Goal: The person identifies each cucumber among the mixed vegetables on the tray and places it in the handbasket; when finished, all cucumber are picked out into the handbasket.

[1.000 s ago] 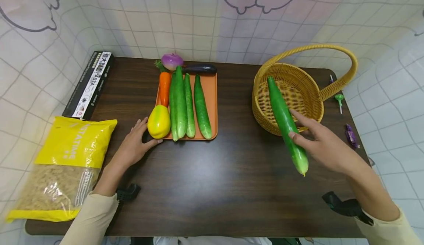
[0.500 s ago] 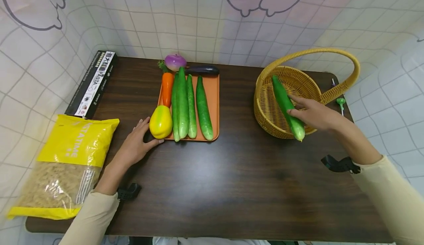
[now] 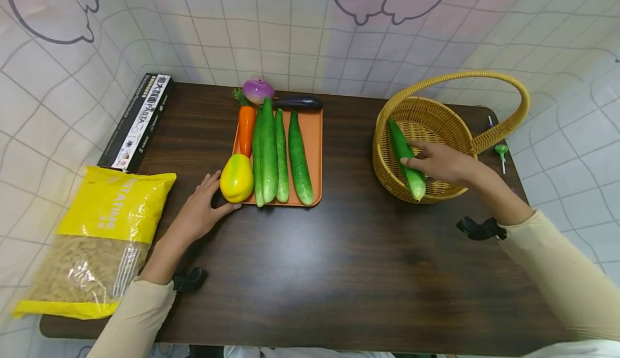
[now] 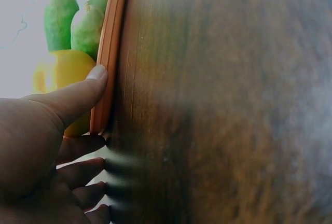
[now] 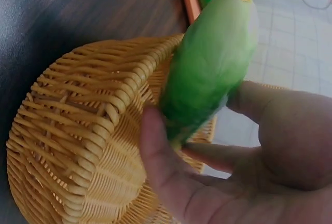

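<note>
My right hand (image 3: 441, 161) pinches a green cucumber (image 3: 404, 156) between thumb and fingers, inside the wicker basket (image 3: 384, 172). The cucumber slants, its pale end toward me near the front rim; the right wrist view shows that end (image 5: 223, 32) rising above the rim. My left hand (image 3: 197, 212) lies at the near left corner of the orange tray (image 3: 315, 153), its thumb (image 4: 85, 92) touching the rim and its fingers spread beside a glossy yellow, pepper-like vegetable (image 3: 237, 179). Several cucumbers (image 3: 268, 159) and a carrot (image 3: 246, 129) lie on the tray.
An eggplant (image 3: 297, 103) and a purple onion-like bulb (image 3: 258, 90) lie at the tray's back edge. At left are a yellow pasta bag (image 3: 113, 207) and a black pasta box (image 3: 138, 121). The basket's tall handle (image 3: 520, 99) arches over its back; a green lollipop (image 3: 501, 149) lies right of it.
My right hand has carried the cucumber away from me and then left, lowering it into the basket. The left hand stays at the tray corner.
</note>
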{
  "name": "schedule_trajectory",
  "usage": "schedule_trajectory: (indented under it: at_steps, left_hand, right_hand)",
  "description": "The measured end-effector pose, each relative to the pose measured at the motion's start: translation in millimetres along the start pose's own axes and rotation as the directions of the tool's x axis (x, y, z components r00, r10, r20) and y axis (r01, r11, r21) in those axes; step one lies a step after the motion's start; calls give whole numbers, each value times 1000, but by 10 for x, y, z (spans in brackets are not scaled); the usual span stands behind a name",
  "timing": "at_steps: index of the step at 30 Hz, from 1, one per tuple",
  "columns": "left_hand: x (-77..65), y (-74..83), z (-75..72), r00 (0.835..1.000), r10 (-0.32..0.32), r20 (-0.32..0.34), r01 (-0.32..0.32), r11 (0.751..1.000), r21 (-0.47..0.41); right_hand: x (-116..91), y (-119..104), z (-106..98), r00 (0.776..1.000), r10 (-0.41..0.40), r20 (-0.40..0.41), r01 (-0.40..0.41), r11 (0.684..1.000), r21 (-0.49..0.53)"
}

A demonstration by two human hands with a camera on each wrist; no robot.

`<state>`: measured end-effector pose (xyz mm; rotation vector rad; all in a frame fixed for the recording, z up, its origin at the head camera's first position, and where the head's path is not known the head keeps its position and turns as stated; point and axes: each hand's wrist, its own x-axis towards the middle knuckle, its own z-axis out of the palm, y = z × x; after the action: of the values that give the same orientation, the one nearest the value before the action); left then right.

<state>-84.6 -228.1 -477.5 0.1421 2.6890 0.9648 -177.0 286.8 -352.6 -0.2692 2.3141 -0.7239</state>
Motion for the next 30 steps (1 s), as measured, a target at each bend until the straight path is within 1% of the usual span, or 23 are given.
schedule_trajectory:
  at_steps: [2,3,6,8,11,13,18,23,26,30]
  left_hand:
    - [2,-2,-1,1000,2,-1,-2,1000,1]
    - [3,-5,0,1000,1,-1,-1,1000,1]
    - [6,-13,-1,1000,3,-2,-3,1000,6]
    - [6,-15,-4,1000,5,-3,-5,1000,7]
    - [5,-19,-8,1000,7,-2,-7,1000,8]
    - [5,-22,-9,1000,7,-1,-7,1000,7]
    - [-2,-22,-14,1000,2,1,-2,1000,6]
    - [-7,-8,-12,1000,0,3,0,1000,4]
    - [-3,2,-11,1000,-4,3,4,1000,6]
    - [-1,6,-12,1000,-12,7,12,1000,9]
  right_hand:
    - [-6,-6,-6,1000,7,10,-7,1000,2]
    - [-10,-8,-11,1000,9,14,-9,1000,-12]
    - [-25,-9,-33,1000,21,4,-21,996,-86]
    - [-39,-22,-51,999,26,-23,-29,989,-147]
    - [-78,-54,-74,996,19,-88,-39,972,-232]
    - [-111,-88,-85,992,7,-129,-41,963,-268]
    - [-209,-238,-39,979,-68,-195,4,951,-310]
    - [-353,-520,124,956,-159,-248,74,945,-319]
    - [-418,-710,243,942,-212,-261,125,941,-313]
    - [-427,-938,385,925,-277,-260,190,930,-315]
